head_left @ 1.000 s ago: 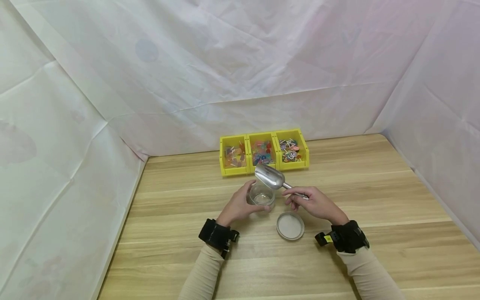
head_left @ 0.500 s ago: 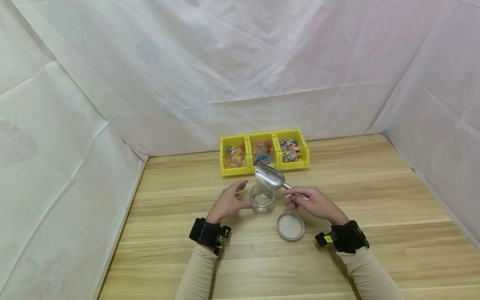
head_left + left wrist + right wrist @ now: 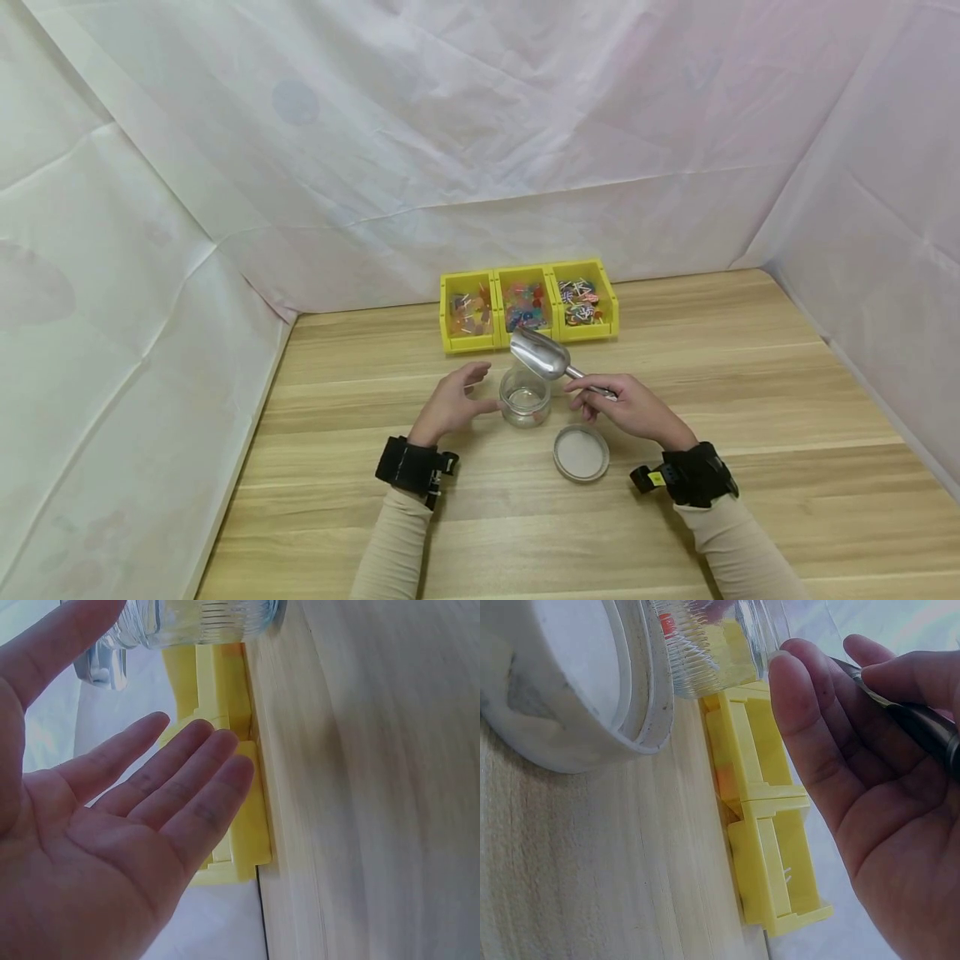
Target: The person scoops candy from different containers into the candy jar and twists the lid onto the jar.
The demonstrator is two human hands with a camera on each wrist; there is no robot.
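Note:
A small clear glass jar (image 3: 525, 397) (image 3: 196, 619) (image 3: 712, 645) stands open on the wooden table (image 3: 750, 383). My left hand (image 3: 452, 402) (image 3: 127, 817) hovers just left of it, fingers straight and spread, holding nothing. My right hand (image 3: 626, 406) (image 3: 870, 772) grips the handle of a metal scoop (image 3: 542, 353), whose bowl hangs tilted above the jar's far rim. The jar's white lid (image 3: 581, 452) (image 3: 562, 682) lies upside down on the table in front of my right hand.
Three joined yellow bins (image 3: 527, 302) (image 3: 225, 772) (image 3: 765, 825) with colourful small items sit behind the jar near the back wall. White sheeting (image 3: 480, 133) closes in the table at the back and on both sides.
My left hand let go of the jar and drew back a little to the left, its fingers opening. The right hand and scoop have stayed in place.

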